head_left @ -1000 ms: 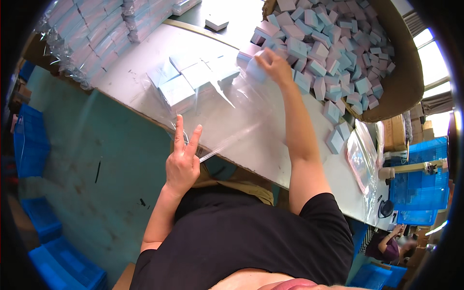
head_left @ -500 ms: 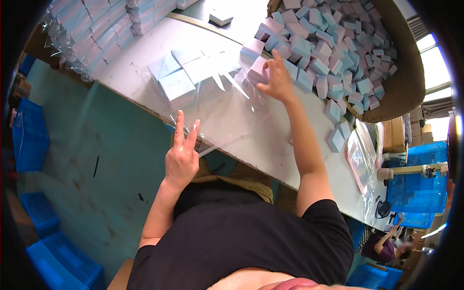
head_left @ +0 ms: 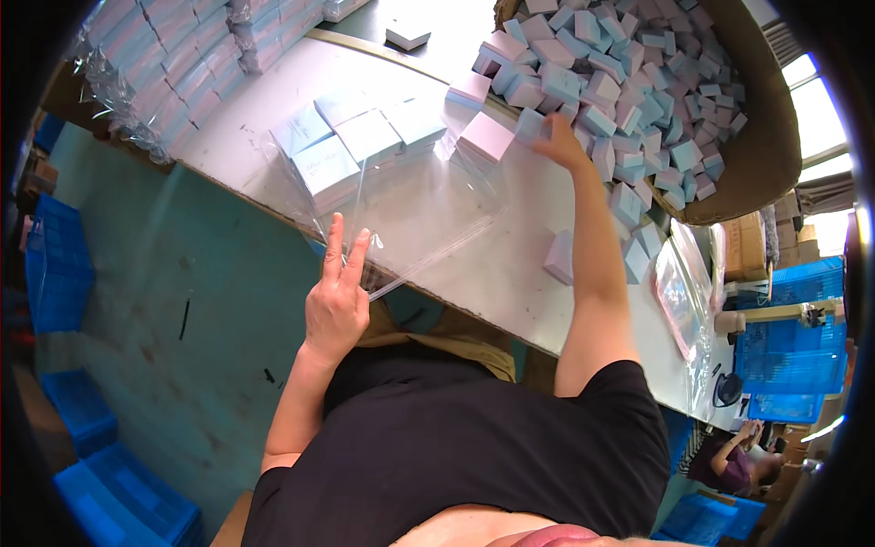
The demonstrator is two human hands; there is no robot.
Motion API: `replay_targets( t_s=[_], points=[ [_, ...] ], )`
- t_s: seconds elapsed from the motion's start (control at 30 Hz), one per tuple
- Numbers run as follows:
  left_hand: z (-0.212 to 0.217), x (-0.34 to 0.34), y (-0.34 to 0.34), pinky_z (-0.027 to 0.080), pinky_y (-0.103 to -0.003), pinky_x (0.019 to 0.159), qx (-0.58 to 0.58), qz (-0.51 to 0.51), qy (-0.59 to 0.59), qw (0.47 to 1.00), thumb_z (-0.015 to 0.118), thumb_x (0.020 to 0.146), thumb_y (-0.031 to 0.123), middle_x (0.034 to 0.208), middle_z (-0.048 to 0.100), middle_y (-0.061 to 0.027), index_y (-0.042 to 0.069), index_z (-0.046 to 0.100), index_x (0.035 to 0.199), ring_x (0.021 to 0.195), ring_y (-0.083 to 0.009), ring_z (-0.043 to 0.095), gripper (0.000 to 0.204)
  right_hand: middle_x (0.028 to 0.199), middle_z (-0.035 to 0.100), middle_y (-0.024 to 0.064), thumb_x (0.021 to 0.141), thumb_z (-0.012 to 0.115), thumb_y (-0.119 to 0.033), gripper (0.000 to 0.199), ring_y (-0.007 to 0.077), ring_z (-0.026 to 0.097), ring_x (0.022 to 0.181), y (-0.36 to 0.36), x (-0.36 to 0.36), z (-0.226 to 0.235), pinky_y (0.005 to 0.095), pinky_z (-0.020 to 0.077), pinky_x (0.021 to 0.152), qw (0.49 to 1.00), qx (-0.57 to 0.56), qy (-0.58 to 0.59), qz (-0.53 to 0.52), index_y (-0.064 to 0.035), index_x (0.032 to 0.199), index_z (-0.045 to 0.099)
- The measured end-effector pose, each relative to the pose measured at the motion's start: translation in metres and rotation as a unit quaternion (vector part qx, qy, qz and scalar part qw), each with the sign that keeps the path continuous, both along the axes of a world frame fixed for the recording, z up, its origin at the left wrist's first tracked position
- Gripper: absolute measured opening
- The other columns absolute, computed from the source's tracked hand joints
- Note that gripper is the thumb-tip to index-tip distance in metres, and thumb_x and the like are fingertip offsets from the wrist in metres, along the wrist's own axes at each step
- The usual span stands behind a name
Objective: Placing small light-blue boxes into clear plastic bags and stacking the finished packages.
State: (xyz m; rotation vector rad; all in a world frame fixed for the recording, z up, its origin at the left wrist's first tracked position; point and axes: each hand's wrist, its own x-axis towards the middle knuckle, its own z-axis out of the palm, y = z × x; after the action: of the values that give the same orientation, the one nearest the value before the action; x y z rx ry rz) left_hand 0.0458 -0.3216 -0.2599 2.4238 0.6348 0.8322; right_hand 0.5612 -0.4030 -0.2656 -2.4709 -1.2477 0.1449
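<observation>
Softly pink-and-blue boxes (head_left: 486, 138); glossy transparent bag (head_left: 437, 197)

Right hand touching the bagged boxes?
Apart. The head view shows a clear gap between the right hand and the bagged boxes, with a loose pink box lying in it.

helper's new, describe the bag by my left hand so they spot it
On the white table, left of the heaped pink-and-blue boxes, lies a clear plastic bag near the left hand. Unlike the stacked plastic-wrapped packs, it's partly slack.
</observation>
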Motion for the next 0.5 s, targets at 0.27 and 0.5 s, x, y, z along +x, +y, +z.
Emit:
replay_targets(
  t_s=[0.27, 0.5],
  points=[
    [-0.002, -0.001, -0.005, 0.055, -0.032, 0.061, -0.01, 0.022, 0.004, 1.0, 0.051, 0.07, -0.014, 0.161, 0.037, -0.0123, 0.009, 0.043, 0.152, 0.089, -0.0262, 0.071, 0.086, 0.126, 0.058, 0.0086, 0.071, 0.083, -0.029, 0.078, 0.0225, 0.058, 0.108, 0.001, -0.078, 0.044, 0.0349, 0.0495, 0.094, 0.968, 0.219, 0.083, 0.09, -0.0074, 0.138, 0.05],
    [0.007, 0.004, -0.004, 0.054, -0.031, 0.061, -0.003, 0.007, -0.007, 1.0, 0.052, 0.068, -0.014, 0.161, 0.037, -0.0102, 0.012, 0.037, 0.156, 0.085, -0.0264, 0.071, 0.093, 0.143, 0.054, 0.0107, 0.073, 0.084, -0.014, 0.082, 0.0241, 0.058, 0.122, -0.011, -0.147, 0.037, 0.0347, 0.0516, 0.098, 0.91, 0.326, 0.2, 0.16, -0.0144, 0.147, 0.05]
  ],
)
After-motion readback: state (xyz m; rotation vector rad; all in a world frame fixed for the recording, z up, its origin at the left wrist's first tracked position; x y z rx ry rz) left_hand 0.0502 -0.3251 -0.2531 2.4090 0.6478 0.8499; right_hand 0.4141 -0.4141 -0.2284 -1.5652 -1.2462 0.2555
